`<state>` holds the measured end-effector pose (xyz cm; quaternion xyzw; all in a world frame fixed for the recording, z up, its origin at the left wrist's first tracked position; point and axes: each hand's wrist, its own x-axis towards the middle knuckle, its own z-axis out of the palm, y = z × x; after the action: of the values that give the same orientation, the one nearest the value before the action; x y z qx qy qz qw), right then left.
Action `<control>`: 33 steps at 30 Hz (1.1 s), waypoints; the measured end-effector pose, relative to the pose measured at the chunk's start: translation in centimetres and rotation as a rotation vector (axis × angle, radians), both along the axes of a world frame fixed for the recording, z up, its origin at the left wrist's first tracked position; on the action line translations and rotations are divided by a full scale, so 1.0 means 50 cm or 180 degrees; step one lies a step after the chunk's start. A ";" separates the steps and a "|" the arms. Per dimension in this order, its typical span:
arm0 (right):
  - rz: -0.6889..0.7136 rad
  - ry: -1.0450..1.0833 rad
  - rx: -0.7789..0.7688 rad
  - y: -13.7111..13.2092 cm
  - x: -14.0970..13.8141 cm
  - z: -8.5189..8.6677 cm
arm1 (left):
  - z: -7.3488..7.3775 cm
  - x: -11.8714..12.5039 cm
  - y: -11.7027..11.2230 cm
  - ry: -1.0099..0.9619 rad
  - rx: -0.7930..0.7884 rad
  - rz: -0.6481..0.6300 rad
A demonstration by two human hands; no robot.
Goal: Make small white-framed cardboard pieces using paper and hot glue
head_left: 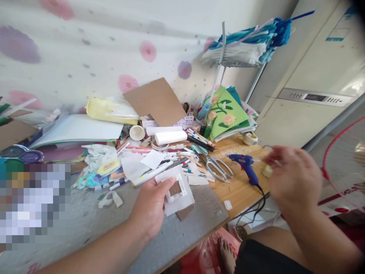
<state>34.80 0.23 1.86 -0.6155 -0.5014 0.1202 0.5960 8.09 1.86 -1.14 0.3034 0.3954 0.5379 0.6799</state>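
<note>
- The left hand (154, 207) pinches a white paper frame (179, 190) between thumb and fingers, with a brown card scrap showing behind it. The piece is held just above a grey cutting mat (196, 232).
- The right hand (293, 179), blurred, has its fingers curled around a small pale object (267, 170) that is too smeared to identify.
- A blue glue gun (246, 166) lies just left of the right hand, its cord trailing off the bench (242, 190) edge.
- Scissors (218, 168) lie between the two hands.
- Beyond the left hand, a paper cup (137, 132) lies on its side with its mouth toward the camera; its contents cannot be made out. A white roll (170, 137) lies beside it.
- Above and beyond the right hand, a wire rack (219, 62) holds a bundle of blue, teal and white fuzzy stems (251, 42).
- Paper scraps and pens litter the wooden bench past the left hand, among them a brown cardboard sheet (155, 101) and a green flower card (225, 112).
- A floral cloth (85, 45) hangs behind the bench, and a red wire guard (332, 152) stands right of the right hand.
</note>
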 end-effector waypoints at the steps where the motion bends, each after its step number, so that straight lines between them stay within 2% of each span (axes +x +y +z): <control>1: 0.0245 0.0021 -0.0024 -0.012 -0.040 -0.003 | 0.001 0.000 -0.002 0.0030 0.0000 -0.0021; 3: 0.0904 0.0006 -0.0332 -0.026 -0.119 -0.019 | 0.002 0.001 -0.004 0.0068 0.0041 -0.0066; 4: 0.1467 0.0020 -0.0637 -0.029 -0.153 -0.030 | 0.002 0.001 -0.005 0.0077 0.0077 -0.0090; 7: 0.2131 0.0370 -0.1094 -0.027 -0.217 -0.060 | 0.003 0.000 -0.007 0.0139 0.0143 -0.0164; 10: 0.2146 0.0800 -0.1267 -0.017 -0.231 -0.074 | 0.002 -0.002 -0.009 0.0240 0.0143 -0.0254; 12: 0.2064 0.0782 -0.1293 -0.012 -0.231 -0.076 | 0.001 -0.003 -0.010 0.0273 0.0174 -0.0279; 18: 0.1818 -0.0077 -0.1196 -0.011 -0.236 -0.070 | -0.006 -0.004 -0.009 0.0460 0.0293 -0.0227; 23: 0.1748 -0.0816 -0.0712 -0.019 -0.240 -0.064 | -0.005 -0.006 -0.009 0.0433 0.0329 -0.0235; 26: 0.1876 -0.0914 -0.0506 -0.023 -0.235 -0.058 | -0.001 -0.005 -0.011 0.0376 0.0280 -0.0253; 29: 0.2153 -0.0566 -0.0437 -0.023 -0.223 -0.053 | 0.006 -0.002 -0.012 0.0231 0.0206 -0.0208; 33: 0.2149 0.0830 -0.0629 -0.013 -0.212 -0.060 | 0.016 0.001 -0.018 -0.0073 0.0058 -0.0424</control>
<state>24.20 -0.42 -1.14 -0.4496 -0.5820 0.4351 0.5194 8.15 0.97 -0.37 0.3290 0.3615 0.4986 0.7158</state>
